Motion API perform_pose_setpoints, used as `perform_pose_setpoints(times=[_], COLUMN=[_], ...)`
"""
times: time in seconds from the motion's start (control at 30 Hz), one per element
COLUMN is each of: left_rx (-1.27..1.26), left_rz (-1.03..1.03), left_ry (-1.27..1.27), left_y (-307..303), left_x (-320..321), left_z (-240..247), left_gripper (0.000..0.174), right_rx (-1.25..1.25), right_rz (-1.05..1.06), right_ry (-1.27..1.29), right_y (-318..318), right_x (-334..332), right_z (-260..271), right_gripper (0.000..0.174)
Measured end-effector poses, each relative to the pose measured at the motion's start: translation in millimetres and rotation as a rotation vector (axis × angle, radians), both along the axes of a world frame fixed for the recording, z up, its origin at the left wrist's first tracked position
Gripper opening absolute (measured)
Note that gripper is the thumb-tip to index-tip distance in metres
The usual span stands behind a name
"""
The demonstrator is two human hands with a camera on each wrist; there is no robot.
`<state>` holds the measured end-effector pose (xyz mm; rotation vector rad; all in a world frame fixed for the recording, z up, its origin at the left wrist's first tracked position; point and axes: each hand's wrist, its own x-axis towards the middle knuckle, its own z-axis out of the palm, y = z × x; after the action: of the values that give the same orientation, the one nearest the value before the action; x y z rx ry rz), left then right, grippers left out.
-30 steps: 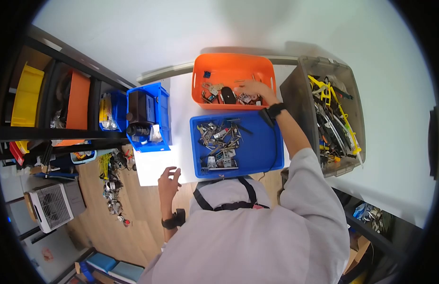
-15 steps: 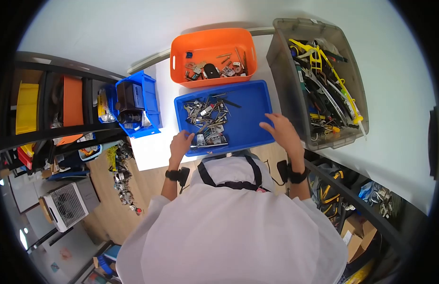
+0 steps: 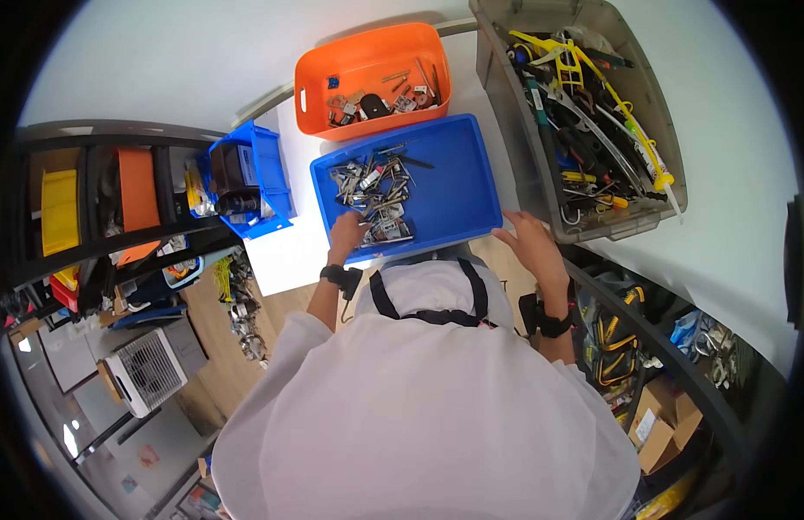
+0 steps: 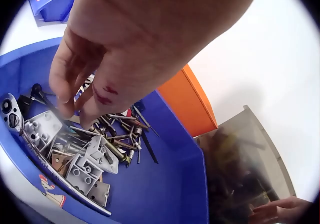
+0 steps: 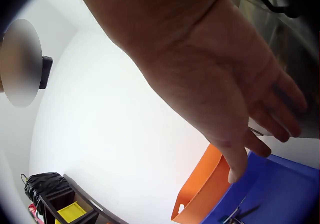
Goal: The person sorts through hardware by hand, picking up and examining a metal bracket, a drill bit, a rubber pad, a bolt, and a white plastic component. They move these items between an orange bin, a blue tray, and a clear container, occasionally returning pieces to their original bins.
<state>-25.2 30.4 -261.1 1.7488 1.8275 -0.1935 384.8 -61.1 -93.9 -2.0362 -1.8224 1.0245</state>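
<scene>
A blue tray [image 3: 458,186] holds a heap of metal hardware [image 3: 376,186] in its left part. My left hand [image 3: 348,232] reaches over the tray's front left and down to the pieces. In the left wrist view its curled fingers come down right at a thin dark tool [image 4: 47,101] with a black end; I cannot tell if they grip it. Grey bracket-like parts [image 4: 85,171] lie below, along with a chrome ratchet wrench [image 4: 14,115] by the tray's wall. My right hand [image 3: 534,247], fingers loosely extended and holding nothing, hovers beside the tray's front right corner.
Behind the tray stands an orange bin [image 3: 320,74] with small metal parts. At right is a tall grey translucent box [image 3: 523,147] of tools. A blue bin [image 3: 276,178] with dark containers sits at left, beside black shelving [image 3: 90,195].
My right hand first left the orange bin for the blue tray's right side, where it stays. My left hand moved from the table's front edge to the tray, then into its hardware. The view shifted.
</scene>
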Motion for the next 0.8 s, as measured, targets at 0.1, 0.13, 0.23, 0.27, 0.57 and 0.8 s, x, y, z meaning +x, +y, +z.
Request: perform_pose_setpoints(times=[0.1,0.13,0.23,0.27,0.57,0.8], left_rx=[-0.091,-0.122,-0.223,-0.224,-0.204,-0.092], left_rz=[0.081,0.12,0.198,0.141,0.01,0.028], left_ry=[-0.068,-0.081,-0.078,0.002,0.037,0.027], left_y=[7,10,23,27,35,24], left_x=[10,15,30,34,41,47], left_z=[-11,-13,-5,-2,-35,-20], left_gripper=[0.037,0.039,0.044,0.045,0.035,0.029], right_rx=[-0.02,-0.026,-0.025,-0.016,-0.02,-0.026], right_rz=[-0.027,-0.034,-0.04,-0.028,-0.04,-0.037], right_ry=[-0.037,-0.025,-0.034,-0.048,-0.12,-0.138], right_y=[-5,-3,-7,-7,-29,-34], right_x=[-5,-7,-14,-15,-34,-51], right_z=[2,5,6,6,0,-1], right_gripper=[0.051,0.052,0.053,0.053,0.057,0.056])
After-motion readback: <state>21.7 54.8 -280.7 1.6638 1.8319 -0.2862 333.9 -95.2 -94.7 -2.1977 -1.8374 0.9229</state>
